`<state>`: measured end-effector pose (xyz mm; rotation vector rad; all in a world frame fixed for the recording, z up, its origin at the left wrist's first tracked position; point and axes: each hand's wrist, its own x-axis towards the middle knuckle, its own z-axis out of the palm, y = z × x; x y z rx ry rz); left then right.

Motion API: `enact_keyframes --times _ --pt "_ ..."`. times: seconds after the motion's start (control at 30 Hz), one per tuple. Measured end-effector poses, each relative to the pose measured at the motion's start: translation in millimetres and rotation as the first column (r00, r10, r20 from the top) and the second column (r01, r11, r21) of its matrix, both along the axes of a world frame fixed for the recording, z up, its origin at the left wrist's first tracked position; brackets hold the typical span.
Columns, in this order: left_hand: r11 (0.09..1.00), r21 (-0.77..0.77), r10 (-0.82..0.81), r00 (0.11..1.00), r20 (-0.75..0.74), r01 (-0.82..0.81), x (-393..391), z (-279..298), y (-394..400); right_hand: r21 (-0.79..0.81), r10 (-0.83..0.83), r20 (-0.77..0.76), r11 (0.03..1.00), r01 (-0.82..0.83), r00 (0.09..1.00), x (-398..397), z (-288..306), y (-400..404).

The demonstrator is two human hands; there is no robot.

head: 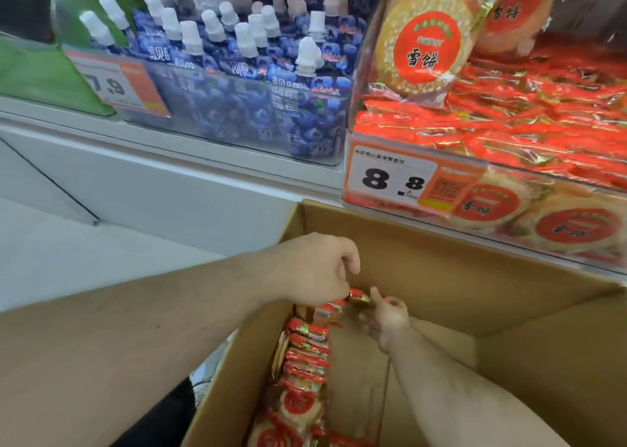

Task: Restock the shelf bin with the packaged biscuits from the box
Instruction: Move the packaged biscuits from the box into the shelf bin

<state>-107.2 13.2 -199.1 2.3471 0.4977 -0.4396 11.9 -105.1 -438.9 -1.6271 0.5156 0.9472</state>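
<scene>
An open cardboard box (441, 270) stands below the shelf, with a row of red-and-gold biscuit packets (307, 355) standing on edge along its left side. My left hand (319, 270) reaches over the box's left wall, fingers curled round the top of the far packets. My right hand (385, 317) is inside the box, pinching the far end of the same packets (358, 298). On the shelf at upper right, the clear bin (509, 175) is piled with matching biscuit packets (543, 120).
A price tag reading 8.8 (393, 178) hangs on the bin's front. Left of it is a clear bin of blue drink pouches with white caps (237, 83) and a 7.9 tag (118, 86). White shelf panels (135, 188) lie below.
</scene>
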Motion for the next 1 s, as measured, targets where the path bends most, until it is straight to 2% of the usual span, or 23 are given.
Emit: enact_keyframes --times 0.13,0.23,0.33,0.47,0.63,0.73,0.8,0.87,0.9,0.93,0.97,1.0 --pt "1.000 0.004 0.019 0.999 -0.044 -0.019 -2.4 -2.0 4.4 -0.033 -0.029 -0.029 0.999 0.028 0.999 -10.9 0.5 1.3" --pt "1.000 0.025 -0.014 0.994 -0.110 0.017 -6.4 2.2 5.2 -0.072 -0.072 0.008 0.995 0.072 0.997 -30.6 13.2 -18.9" --pt "0.997 0.060 -0.047 0.984 -0.173 0.058 -8.4 7.5 4.5 -0.038 -0.089 -0.005 0.995 0.089 0.996 -45.6 31.4 -45.0" --pt "0.987 0.130 -0.071 0.976 -0.206 0.099 -9.6 6.9 -4.3 0.166 -0.017 -0.078 0.986 0.030 0.997 -55.0 72.4 -54.2" --pt "0.995 0.103 0.017 0.994 -0.112 -0.005 -11.8 5.3 -22.1 0.470 0.128 -0.136 0.881 -0.049 0.982 -78.7 131.7 -45.7" --pt "0.996 0.001 0.084 0.996 0.010 -0.084 -13.8 1.7 -30.8 0.554 0.160 -0.125 0.830 -0.065 0.979 -86.0 145.9 -48.1" --pt "0.996 0.009 0.087 0.995 0.040 -0.087 -15.2 -1.7 -33.5 0.577 0.156 -0.155 0.816 -0.038 0.976 -82.5 142.9 -53.8" --pt "0.998 0.042 0.042 0.999 -0.002 -0.042 -16.7 -4.5 -35.6 0.477 0.166 -0.167 0.876 -0.068 0.972 -76.9 119.4 -63.5" --pt "0.999 0.054 0.003 0.999 -0.036 -0.001 -17.3 -5.8 -36.9 0.354 0.224 -0.136 0.921 -0.164 0.965 -77.1 103.8 -70.0" --pt "0.997 0.062 -0.038 0.997 -0.067 0.042 -17.5 -7.6 -37.9 0.193 0.351 -0.076 0.924 -0.331 0.933 -79.1 83.4 -77.6" --pt "0.994 0.069 -0.077 0.993 -0.094 0.084 -17.6 -9.7 -39.0 0.013 0.513 -0.027 0.858 -0.513 0.858 -83.4 66.9 -85.1" --pt "0.990 0.074 -0.109 0.987 -0.121 0.119 -17.8 -11.6 -39.9 -0.151 0.681 -0.005 0.723 -0.674 0.732 -88.5 52.9 -93.4"
